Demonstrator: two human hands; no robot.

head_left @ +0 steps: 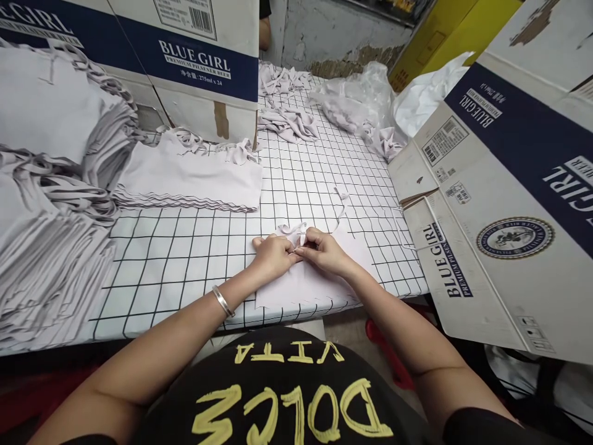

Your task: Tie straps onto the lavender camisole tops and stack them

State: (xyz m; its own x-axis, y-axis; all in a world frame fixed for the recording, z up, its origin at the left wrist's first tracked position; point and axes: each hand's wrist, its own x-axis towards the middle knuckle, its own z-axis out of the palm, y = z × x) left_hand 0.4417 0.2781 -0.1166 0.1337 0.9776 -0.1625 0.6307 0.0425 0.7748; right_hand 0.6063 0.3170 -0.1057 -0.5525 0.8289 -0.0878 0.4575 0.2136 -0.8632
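Scuffed grey wall [343, 38] with flaking plaster backs a table [194, 244], whose surface wears a smooth white cover ruled in wavering black squares. One pale fabric piece [301, 287] lies flat by the near edge, a little right of its middle, with narrow straps [293, 229] curling loose at its top. The left hand [275, 254] has thumb and fingers pressed together on the cloth where the straps start; the right hand [327, 250] pinches there too, fingertips closed and almost meeting the left ones. Exactly what lies between them is too small to tell.

Judging by how things lie, much has been put in order: a flat stack [189, 179] with rippled layered edges sits left of centre, and taller piles [46, 272] of the same matte, soft cloth crowd the left edge, straps looped along their tops. This single piece looks unfinished, being in hand. Crumpled cloth [287, 125] towards the far edge, and more beside a crinkled clear plastic bag [370, 89] near the far right corner, seems left to deal with. Stiff, creased cardboard boxes [504, 185] flank the surface
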